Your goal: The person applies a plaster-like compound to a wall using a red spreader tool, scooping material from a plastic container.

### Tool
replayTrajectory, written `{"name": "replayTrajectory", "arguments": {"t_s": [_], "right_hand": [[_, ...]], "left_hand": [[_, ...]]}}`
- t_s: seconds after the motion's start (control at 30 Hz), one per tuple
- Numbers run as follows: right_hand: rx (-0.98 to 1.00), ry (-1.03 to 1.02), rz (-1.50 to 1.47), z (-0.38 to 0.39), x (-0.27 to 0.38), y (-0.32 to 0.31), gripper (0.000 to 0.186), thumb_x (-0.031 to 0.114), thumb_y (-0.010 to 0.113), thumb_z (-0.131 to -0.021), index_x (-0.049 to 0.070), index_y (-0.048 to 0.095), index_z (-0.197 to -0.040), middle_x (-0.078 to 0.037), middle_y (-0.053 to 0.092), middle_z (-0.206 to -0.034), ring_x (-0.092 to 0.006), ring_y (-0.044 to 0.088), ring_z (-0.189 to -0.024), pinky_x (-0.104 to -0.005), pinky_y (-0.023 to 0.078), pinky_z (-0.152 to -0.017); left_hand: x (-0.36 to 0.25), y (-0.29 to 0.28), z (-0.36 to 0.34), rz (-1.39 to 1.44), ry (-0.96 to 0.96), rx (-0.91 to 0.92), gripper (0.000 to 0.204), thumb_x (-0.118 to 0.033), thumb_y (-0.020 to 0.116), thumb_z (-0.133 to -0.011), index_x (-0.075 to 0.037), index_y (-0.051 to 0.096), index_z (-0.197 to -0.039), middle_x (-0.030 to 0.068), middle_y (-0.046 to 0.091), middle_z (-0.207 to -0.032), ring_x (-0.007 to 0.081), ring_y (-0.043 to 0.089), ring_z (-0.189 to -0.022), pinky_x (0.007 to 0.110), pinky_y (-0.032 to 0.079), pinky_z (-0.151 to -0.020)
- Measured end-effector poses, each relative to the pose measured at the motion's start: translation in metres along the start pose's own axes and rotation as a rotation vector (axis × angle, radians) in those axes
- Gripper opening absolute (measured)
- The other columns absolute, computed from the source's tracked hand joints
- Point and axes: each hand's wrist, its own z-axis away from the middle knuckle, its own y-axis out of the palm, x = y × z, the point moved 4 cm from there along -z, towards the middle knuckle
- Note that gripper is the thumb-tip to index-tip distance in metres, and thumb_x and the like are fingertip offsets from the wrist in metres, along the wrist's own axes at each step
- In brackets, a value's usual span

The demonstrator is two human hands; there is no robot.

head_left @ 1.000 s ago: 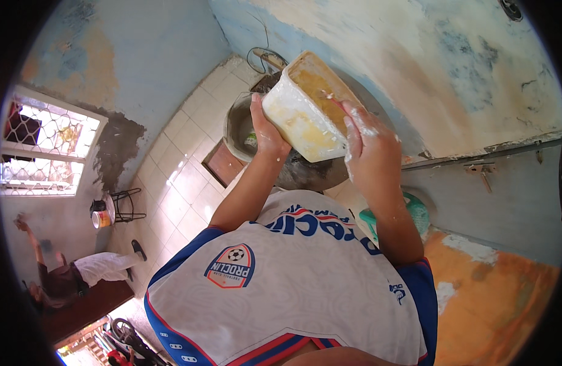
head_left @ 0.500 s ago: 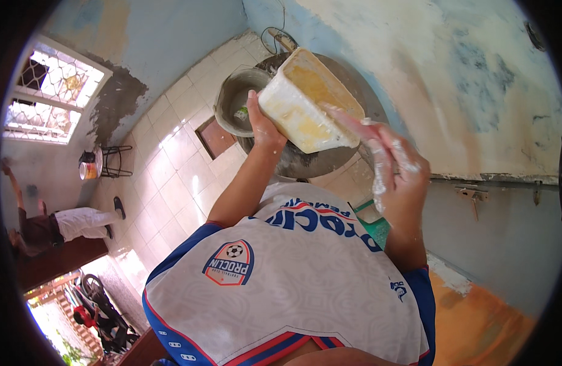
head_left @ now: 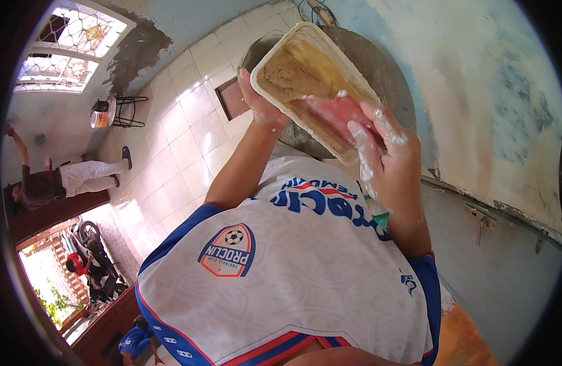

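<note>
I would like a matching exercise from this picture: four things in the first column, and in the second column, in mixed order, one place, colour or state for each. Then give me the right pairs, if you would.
Column one
1. Left hand
2. Right hand
3. Flat scraper
4. Window

Column two
A. Pink, with its blade inside the rectangular tub
B. At the upper left of the picture, with a lattice across it
C. Gripping the scraper
D. Supporting the tub at its left side

Right pairs
1-D; 2-C; 3-A; 4-B
</note>
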Motion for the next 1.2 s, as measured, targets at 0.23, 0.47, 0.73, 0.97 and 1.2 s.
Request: {"name": "replayTrajectory", "arguments": {"t_s": [0.23, 0.47, 0.73, 0.97, 1.2], "right_hand": [[0.103, -0.012, 0.078, -0.036, 0.014, 0.022, 0.023, 0.007, 0.061, -0.098, 0.002, 0.066, -0.12, -0.019, 0.074, -0.104, -0.0399, 0.072, -0.089, -0.0414, 0.059, -0.074], [-0.061, 0.089, 0.203, -0.095, 0.034, 0.088, 0.026, 0.009, 0.061, -0.098, 0.004, 0.064, -0.124, -0.022, 0.072, -0.102, -0.0413, 0.071, -0.091, -0.0438, 0.058, -0.075], [-0.132, 0.21, 0.396, -0.17, 0.041, 0.173, 0.031, 0.007, 0.061, -0.097, 0.005, 0.064, -0.127, -0.024, 0.072, -0.107, -0.0435, 0.07, -0.089, -0.0481, 0.057, -0.075], [-0.153, 0.146, 0.437, -0.204, 0.062, 0.185, 0.03, 0.01, 0.063, -0.098, 0.002, 0.067, -0.127, -0.024, 0.072, -0.111, -0.0372, 0.073, -0.096, -0.0413, 0.057, -0.084], [-0.416, 0.37, 0.287, -0.21, 0.082, 0.147, 0.04, 0.016, 0.063, -0.101, 0.002, 0.057, -0.137, -0.026, 0.073, -0.106, -0.0309, 0.074, -0.085, -0.0388, 0.057, -0.081]], "left_hand": [[0.004, -0.062, -0.029, 0.214, -0.118, -0.049, 0.09, -0.078, 0.037, -0.094, -0.006, 0.047, -0.147, 0.0135, 0.053, -0.145, 0.0313, 0.05, -0.135, 0.048, 0.041, -0.114], [-0.046, -0.07, -0.062, 0.183, -0.219, -0.025, 0.089, -0.076, 0.037, -0.096, -0.005, 0.045, -0.149, 0.0145, 0.053, -0.146, 0.0318, 0.05, -0.135, 0.047, 0.041, -0.114], [-0.074, -0.104, -0.124, 0.358, -0.446, -0.039, 0.087, -0.074, 0.033, -0.099, -0.005, 0.042, -0.152, 0.0167, 0.053, -0.147, 0.0325, 0.051, -0.134, 0.047, 0.04, -0.116], [-0.106, -0.115, -0.165, 0.15, -0.855, 0.005, 0.087, -0.078, 0.034, -0.098, -0.008, 0.057, -0.144, 0.0151, 0.064, -0.139, 0.0338, 0.061, -0.126, 0.05, 0.048, -0.11], [-0.129, -0.141, -0.183, 0.226, -0.765, 0.048, 0.082, -0.07, 0.031, -0.1, -0.008, 0.049, -0.151, 0.0152, 0.058, -0.146, 0.036, 0.055, -0.134, 0.053, 0.042, -0.115]]}}
